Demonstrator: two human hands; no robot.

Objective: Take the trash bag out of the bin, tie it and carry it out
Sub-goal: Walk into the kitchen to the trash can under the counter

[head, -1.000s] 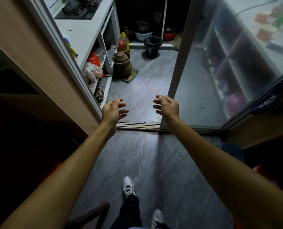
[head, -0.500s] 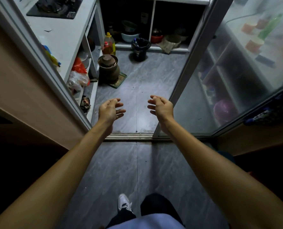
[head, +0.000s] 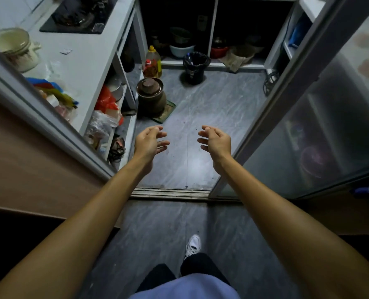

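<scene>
Your left hand (head: 149,143) and right hand (head: 217,142) were empty, fingers spread, far from the round black bin (head: 194,67) with its crinkly bag (head: 197,57).

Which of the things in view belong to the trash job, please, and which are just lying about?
Job: black bin, its trash bag, left hand, right hand, both empty.
Lying about: clay pot, oil bottle, white bowl, red bag.

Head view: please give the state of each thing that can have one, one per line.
left hand: open, empty
right hand: open, empty
trash bin: upright, black bag still inside
sliding glass door: slid open
clay jar: upright, lid on
oil bottle: upright, capped
</scene>
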